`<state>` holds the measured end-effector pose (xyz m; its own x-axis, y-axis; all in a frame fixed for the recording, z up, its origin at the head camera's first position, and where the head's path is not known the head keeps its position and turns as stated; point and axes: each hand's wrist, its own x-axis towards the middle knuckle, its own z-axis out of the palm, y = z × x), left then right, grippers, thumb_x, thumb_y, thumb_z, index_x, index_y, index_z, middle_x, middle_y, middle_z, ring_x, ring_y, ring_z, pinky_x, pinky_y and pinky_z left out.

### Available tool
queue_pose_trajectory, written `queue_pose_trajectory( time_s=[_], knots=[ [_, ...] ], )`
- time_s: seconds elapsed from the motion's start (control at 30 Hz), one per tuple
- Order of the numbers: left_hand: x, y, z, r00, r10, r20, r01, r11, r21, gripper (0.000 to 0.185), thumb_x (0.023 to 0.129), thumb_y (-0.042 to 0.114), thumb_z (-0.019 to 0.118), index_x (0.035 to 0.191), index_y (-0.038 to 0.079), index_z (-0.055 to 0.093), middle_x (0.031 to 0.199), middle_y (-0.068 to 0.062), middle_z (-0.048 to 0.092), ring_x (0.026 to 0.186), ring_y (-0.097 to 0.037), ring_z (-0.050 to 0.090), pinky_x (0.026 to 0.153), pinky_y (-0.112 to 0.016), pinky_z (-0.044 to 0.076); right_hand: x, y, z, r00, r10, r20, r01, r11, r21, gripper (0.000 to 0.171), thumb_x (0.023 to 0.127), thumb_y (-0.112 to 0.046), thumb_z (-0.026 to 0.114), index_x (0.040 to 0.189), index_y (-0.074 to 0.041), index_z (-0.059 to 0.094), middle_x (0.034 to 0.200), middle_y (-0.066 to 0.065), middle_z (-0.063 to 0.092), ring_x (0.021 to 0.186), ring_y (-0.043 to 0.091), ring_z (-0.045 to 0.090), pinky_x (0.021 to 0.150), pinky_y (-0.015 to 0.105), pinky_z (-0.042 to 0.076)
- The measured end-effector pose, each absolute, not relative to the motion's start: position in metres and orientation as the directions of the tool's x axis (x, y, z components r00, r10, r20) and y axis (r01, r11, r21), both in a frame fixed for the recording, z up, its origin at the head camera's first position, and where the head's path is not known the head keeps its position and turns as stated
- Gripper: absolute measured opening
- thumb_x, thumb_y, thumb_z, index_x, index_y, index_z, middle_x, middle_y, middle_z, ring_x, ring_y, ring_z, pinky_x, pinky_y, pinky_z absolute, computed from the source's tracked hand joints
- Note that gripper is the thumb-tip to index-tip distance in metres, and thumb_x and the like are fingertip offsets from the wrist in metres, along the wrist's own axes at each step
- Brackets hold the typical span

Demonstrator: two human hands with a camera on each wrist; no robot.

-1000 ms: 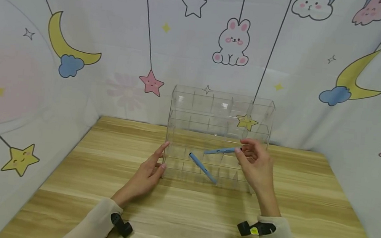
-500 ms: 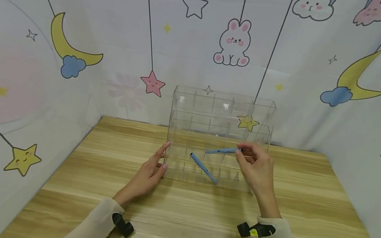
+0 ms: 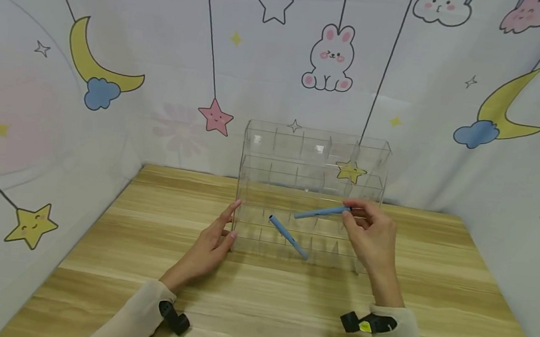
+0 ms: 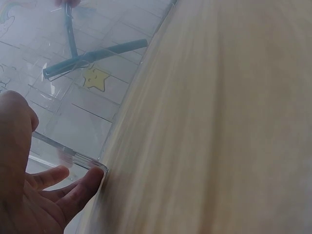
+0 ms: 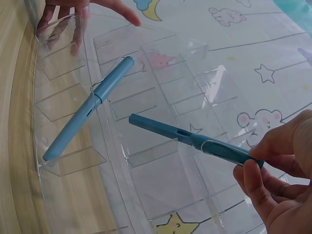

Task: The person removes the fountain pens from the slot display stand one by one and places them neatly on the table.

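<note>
A clear acrylic organizer (image 3: 263,158) with rows of small compartments stands on the wooden table. My left hand (image 3: 206,246) touches its left side, fingers fairly straight; the left wrist view shows fingertips (image 4: 95,175) against its edge. With thumb and fingers, my right hand (image 3: 372,235) pinches the capped end of a blue pen (image 5: 195,140). That pen points left in front of the middle rows, its metal clip visible in the right wrist view. A second blue pen (image 3: 288,237) leans diagonally across the lower compartments, clip end up and to the left.
The wood-grain table (image 3: 260,319) extends in front of the organizer and to both sides. A white curtain (image 3: 175,34) printed with moons, stars and rabbits hangs behind and along the sides. Black wrist cameras (image 3: 173,319) sit on both sleeves.
My right hand has shifted slightly to the right over the last half second, carrying the pinched pen with it. The left hand and the leaning pen stay in place.
</note>
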<state>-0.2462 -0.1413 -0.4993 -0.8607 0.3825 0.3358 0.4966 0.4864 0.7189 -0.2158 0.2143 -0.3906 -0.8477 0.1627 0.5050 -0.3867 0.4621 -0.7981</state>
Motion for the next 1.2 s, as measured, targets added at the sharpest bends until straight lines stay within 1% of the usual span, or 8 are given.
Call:
queue_pose_trajectory(
  time_s=[0.27,0.5,0.7,0.93,1.03,1.2],
  knots=[
    [-0.246,-0.141,-0.500,-0.866,0.379,0.325,0.486,0.489,0.724,0.074,0.113,0.017,0.051,0.173,0.038,0.013,0.166,-0.024,0.044,0.120,-0.041,0.072,0.090,-0.049,0.065,-0.215,0.219,-0.388,-0.843,0.190,0.504,-0.383,0.447,-0.808,0.019,0.096,0.005,0.072,0.114,0.003,0.078,0.110,0.022,0.078,0.089,-0.003,0.072,0.077,0.008,0.057],
    [-0.246,-0.141,-0.500,-0.868,0.380,0.321,0.482,0.485,0.729,0.073,0.113,0.017,0.051,0.173,0.038,0.013,0.164,-0.026,0.045,0.119,-0.041,0.073,0.090,-0.048,0.065,-0.213,0.222,-0.385,-0.833,0.208,0.512,-0.384,0.448,-0.807,0.019,0.098,0.002,0.072,0.116,0.004,0.077,0.111,0.024,0.077,0.090,-0.009,0.069,0.079,0.006,0.055],
    [-0.245,-0.141,-0.499,-0.869,0.379,0.320,0.480,0.485,0.731,0.074,0.113,0.017,0.051,0.173,0.038,0.013,0.165,-0.025,0.045,0.118,-0.041,0.073,0.089,-0.049,0.065,-0.211,0.226,-0.380,-0.828,0.235,0.509,-0.389,0.413,-0.823,0.020,0.098,0.004,0.070,0.117,0.006,0.076,0.111,0.025,0.076,0.090,-0.008,0.069,0.080,0.007,0.056],
    [-0.245,-0.141,-0.499,-0.862,0.379,0.338,0.496,0.487,0.719,0.074,0.113,0.017,0.051,0.173,0.035,0.014,0.169,-0.022,0.041,0.120,-0.042,0.072,0.089,-0.051,0.065,-0.210,0.228,-0.376,-0.819,0.242,0.521,-0.398,0.415,-0.818,0.020,0.098,0.004,0.070,0.117,0.006,0.076,0.111,0.023,0.076,0.090,-0.005,0.070,0.081,0.007,0.056],
    [-0.245,-0.141,-0.500,-0.863,0.380,0.331,0.492,0.489,0.721,0.073,0.113,0.018,0.051,0.173,0.036,0.013,0.171,-0.020,0.039,0.123,-0.043,0.071,0.090,-0.052,0.065,-0.209,0.229,-0.375,-0.812,0.252,0.526,-0.398,0.420,-0.816,0.021,0.097,0.004,0.070,0.117,0.005,0.076,0.110,0.020,0.076,0.090,-0.006,0.070,0.081,0.007,0.057],
    [-0.246,-0.141,-0.500,-0.863,0.382,0.329,0.491,0.489,0.721,0.073,0.113,0.018,0.051,0.173,0.036,0.013,0.170,-0.021,0.040,0.123,-0.042,0.072,0.090,-0.051,0.065,-0.208,0.232,-0.375,-0.804,0.279,0.524,-0.391,0.416,-0.821,0.022,0.095,0.005,0.071,0.116,0.003,0.078,0.102,-0.001,0.074,0.090,-0.001,0.072,0.079,0.008,0.057]
  ],
)
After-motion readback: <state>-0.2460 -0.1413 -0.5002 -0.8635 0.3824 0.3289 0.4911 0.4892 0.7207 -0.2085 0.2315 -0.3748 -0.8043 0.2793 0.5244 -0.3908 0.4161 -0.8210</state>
